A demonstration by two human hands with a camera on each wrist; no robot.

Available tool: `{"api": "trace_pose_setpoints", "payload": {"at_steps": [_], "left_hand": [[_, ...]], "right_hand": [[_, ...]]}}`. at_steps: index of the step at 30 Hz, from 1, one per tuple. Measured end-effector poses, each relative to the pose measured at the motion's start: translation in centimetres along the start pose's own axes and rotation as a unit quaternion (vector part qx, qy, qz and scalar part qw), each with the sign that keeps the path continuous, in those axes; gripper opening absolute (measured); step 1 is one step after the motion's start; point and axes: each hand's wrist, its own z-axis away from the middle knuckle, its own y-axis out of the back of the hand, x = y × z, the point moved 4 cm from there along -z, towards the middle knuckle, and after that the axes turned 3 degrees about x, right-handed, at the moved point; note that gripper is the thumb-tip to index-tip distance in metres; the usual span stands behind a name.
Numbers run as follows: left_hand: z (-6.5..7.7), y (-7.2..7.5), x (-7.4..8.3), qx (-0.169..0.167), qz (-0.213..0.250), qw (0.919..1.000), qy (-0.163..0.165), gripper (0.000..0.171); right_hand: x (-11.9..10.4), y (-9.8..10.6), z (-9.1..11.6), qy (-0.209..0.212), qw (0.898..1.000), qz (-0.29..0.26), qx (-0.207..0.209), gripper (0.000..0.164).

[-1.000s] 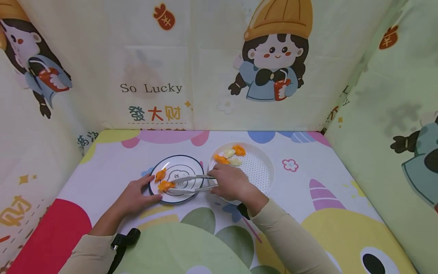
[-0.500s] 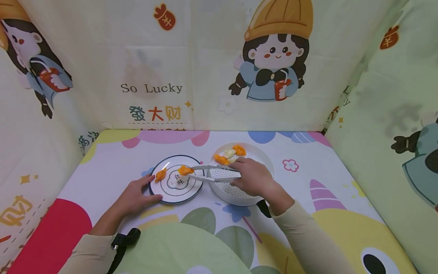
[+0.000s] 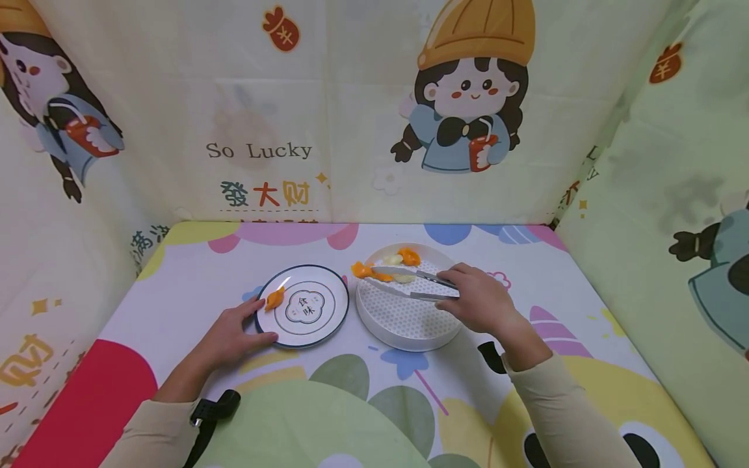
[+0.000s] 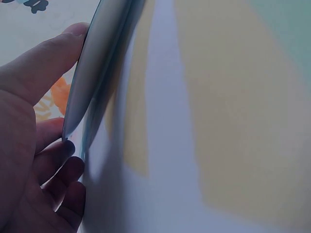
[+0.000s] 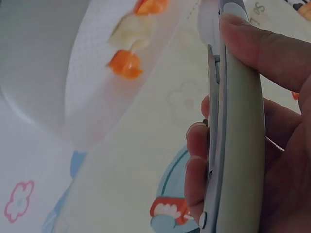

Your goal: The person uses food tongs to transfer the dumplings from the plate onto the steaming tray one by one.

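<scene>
My left hand [image 3: 231,335] holds the near-left rim of a white plate [image 3: 329,304] with a dark blue edge, thumb and fingers at the rim. One orange dumpling [image 3: 274,299] lies on the plate's left side. My right hand [image 3: 482,299] grips metal tongs [image 5: 240,145] with pale handles, pointing left over a round white tray [image 3: 404,328] with a dotted base. At the tong tips, by the tray's far-left rim, is another orange dumpling [image 3: 360,270]. Behind the tongs, the tray holds orange and pale dumplings, including an orange one [image 3: 409,257] and a pale one [image 3: 393,259].
The plate and tray stand side by side on a colourful cartoon-printed cloth [image 3: 374,403]. Printed curtains [image 3: 351,117] hang close behind the table and at both sides. A black camera strap [image 3: 213,413] is on the left wrist.
The tongs took an orange dumpling from the plate and carried it right and back to the tray's far-left rim. My right hand moved right; my left hand stayed on the plate.
</scene>
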Motion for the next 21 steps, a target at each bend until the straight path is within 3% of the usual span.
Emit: {"api": "trace_pose_setpoints", "payload": {"at_steps": [21], "left_hand": [[0.2,0.2,0.3,-0.002,-0.005,1.0000,0.000,0.095]], "right_hand": [[6.2,0.6,2.4,-0.063,0.998,0.026,0.017,0.051]]}}
